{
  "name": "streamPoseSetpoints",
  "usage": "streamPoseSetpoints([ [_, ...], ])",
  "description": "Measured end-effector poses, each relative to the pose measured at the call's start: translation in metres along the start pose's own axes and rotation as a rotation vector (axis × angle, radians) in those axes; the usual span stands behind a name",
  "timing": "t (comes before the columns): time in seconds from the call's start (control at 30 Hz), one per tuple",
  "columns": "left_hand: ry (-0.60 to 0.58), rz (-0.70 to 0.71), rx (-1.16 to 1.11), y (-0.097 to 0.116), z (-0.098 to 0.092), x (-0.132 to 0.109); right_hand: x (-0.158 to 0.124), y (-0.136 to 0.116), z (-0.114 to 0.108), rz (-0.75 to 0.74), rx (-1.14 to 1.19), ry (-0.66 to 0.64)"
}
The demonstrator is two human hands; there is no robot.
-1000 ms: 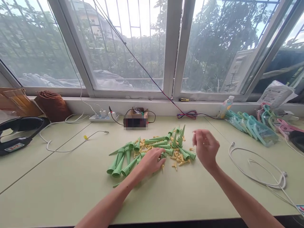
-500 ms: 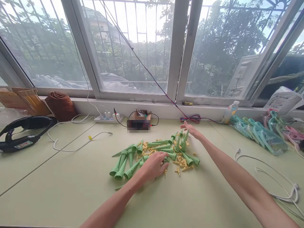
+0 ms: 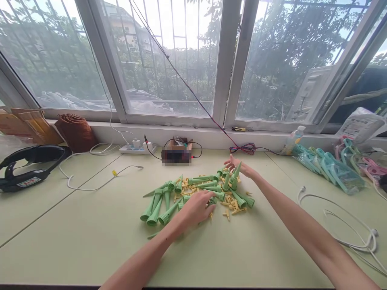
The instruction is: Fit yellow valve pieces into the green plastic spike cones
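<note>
My left hand (image 3: 198, 207) rests palm down on the near side of a pile of green plastic watering spikes (image 3: 155, 209). Its thumb and forefinger are apart, with a bit of green plastic showing in the gap; the other fingertips are hidden. At the pile's far right side, my right hand (image 3: 238, 166) has its fingers outstretched behind some upright green spikes (image 3: 234, 177), and its fingertips are partly hidden by them. Small yellow T-shaped plastic pieces (image 3: 234, 203) lie among the spikes, several loose at the near right.
A power strip (image 3: 136, 150), a dark blurred-out device (image 3: 177, 156) and a coiled cable (image 3: 246, 148) line the window side. Black headgear (image 3: 33, 171) and a white cable (image 3: 93, 188) lie left. Bagged teal hangers (image 3: 332, 169), a bottle (image 3: 294, 141) and white cords (image 3: 367, 245) are right.
My right hand has shifted slightly left and nearer, in behind the upright spikes. My left hand stays almost where it was on the pile. The view has tilted a little.
</note>
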State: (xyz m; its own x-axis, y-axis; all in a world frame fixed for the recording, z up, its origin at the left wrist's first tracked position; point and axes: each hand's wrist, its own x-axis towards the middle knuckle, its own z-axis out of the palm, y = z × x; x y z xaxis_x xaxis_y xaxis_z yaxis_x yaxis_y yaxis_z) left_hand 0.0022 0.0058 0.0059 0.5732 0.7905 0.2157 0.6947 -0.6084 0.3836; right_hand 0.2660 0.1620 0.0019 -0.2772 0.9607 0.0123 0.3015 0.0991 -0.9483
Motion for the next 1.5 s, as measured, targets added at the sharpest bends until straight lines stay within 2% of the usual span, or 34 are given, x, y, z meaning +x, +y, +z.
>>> streamPoseSetpoints([
  [0.13,-0.003,0.011,-0.003,0.000,-0.001,0.000,-0.012,-0.007,0.002,0.011,0.039,0.031],
  [0.23,-0.003,0.019,-0.006,0.000,0.000,0.000,-0.019,-0.011,0.003,0.012,0.070,0.137],
  [0.33,0.008,0.023,-0.013,-0.001,0.002,-0.001,-0.028,-0.018,0.001,-0.017,0.096,0.339],
  [0.47,0.025,0.024,-0.025,-0.001,0.001,-0.001,-0.056,-0.035,0.005,-0.161,0.133,0.745],
  [0.53,0.037,0.024,-0.033,-0.001,0.000,-0.001,-0.077,-0.045,0.015,-0.263,0.134,0.897],
  [0.6,0.056,0.019,-0.049,-0.001,-0.001,0.000,-0.100,-0.054,0.033,-0.364,0.121,0.958],
  [0.67,0.078,0.008,-0.075,-0.002,-0.001,0.001,-0.119,-0.056,0.055,-0.547,0.034,0.908],
  [0.83,0.140,-0.046,-0.232,-0.009,0.000,0.003,-0.137,-0.035,0.101,-0.796,-0.374,0.590],
  [0.9,0.156,-0.060,-0.284,-0.011,0.001,0.004,-0.137,-0.025,0.110,-0.767,-0.436,0.454],
  [0.97,0.168,-0.066,-0.314,-0.013,0.002,0.005,-0.138,-0.019,0.114,-0.731,-0.451,0.381],
  [1.23,0.259,-0.101,-0.388,-0.015,0.005,0.007,-0.142,-0.020,0.115,-0.621,-0.560,0.263],
  [1.5,0.302,-0.115,-0.364,-0.013,0.001,0.008,-0.145,-0.020,0.123,-0.670,-0.648,0.130],
])
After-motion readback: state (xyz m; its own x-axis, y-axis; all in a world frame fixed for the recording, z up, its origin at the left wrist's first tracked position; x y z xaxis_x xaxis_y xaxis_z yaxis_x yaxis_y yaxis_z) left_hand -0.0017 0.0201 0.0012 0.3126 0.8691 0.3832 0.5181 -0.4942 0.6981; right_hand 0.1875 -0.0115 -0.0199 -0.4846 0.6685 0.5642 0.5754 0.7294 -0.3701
